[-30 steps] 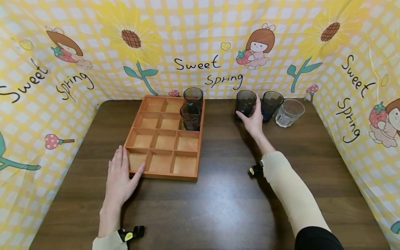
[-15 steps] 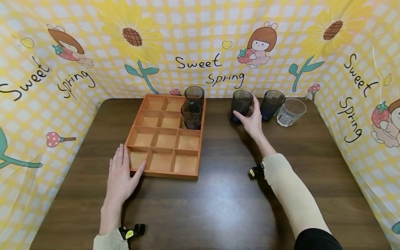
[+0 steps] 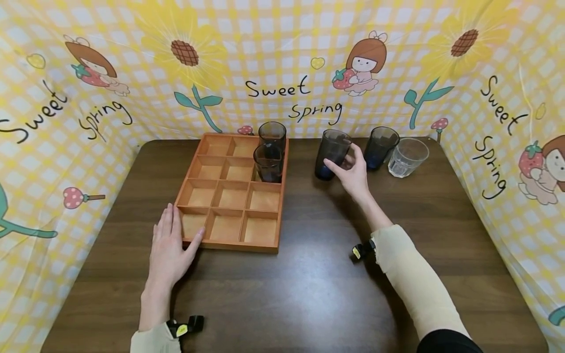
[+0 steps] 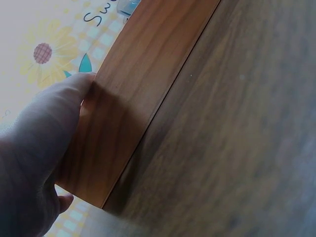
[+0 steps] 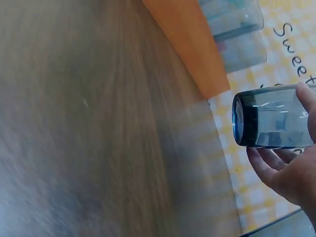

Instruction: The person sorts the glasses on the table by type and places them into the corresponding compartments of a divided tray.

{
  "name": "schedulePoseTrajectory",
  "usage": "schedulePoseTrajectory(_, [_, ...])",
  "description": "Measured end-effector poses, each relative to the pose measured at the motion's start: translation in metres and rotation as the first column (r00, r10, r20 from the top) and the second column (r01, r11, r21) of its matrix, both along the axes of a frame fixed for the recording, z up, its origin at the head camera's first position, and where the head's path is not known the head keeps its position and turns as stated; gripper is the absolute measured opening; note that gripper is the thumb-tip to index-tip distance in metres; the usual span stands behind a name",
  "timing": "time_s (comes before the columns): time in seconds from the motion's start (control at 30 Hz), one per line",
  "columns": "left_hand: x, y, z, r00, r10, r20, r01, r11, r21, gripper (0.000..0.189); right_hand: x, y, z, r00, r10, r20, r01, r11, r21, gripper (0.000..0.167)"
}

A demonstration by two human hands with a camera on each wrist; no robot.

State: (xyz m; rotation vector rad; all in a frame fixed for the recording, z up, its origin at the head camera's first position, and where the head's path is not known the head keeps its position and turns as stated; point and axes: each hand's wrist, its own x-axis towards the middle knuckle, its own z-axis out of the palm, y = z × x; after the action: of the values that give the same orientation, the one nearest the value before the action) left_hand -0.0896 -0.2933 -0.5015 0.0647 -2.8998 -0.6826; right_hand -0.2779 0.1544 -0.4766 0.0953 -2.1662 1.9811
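Observation:
My right hand [image 3: 356,179] grips a dark tinted drinking glass [image 3: 331,153], thumb on the near side and fingers behind it. In the right wrist view the glass's thick base [image 5: 244,119] shows, raised off the tabletop. A wooden divided tray [image 3: 260,247] lies left of it. Two similar glasses stand in the tray's right column, one in the rear compartment [image 3: 272,131] and one in front of it [image 3: 268,164]. My left hand [image 3: 168,252] rests at the tray's near left corner, fingers straight along the side, thumb over the front wall.
Right of my right hand stand another dark glass [image 3: 380,148] and a clear glass [image 3: 408,158], close together near the back edge. A yellow checked cloth [image 3: 273,54] surrounds the brown table [image 3: 322,294] on the back and both sides.
My right hand has lifted the dark glass and carried it left and slightly nearer, away from the two other glasses, and it now tilts a little. The left hand stays at the tray corner.

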Motion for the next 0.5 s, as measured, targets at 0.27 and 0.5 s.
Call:
schedulePoseTrajectory(0.27, [0.001, -0.001, -0.001, 1.0, 0.001, 0.007, -0.001, 1.0, -0.001, 0.099, 0.015, -0.008, 0.003, 0.996, 0.022, 0.092, -0.013, 0.995, -0.104, 0.072])
schedulePoseTrajectory(0.5, [0.001, -0.001, 0.0, 1.0, -0.002, 0.004, 0.002, 1.0, -0.01, 0.099, 0.028, -0.014, 0.004, 0.993, 0.062, 0.099, -0.05, 0.991, -0.122, 0.072])
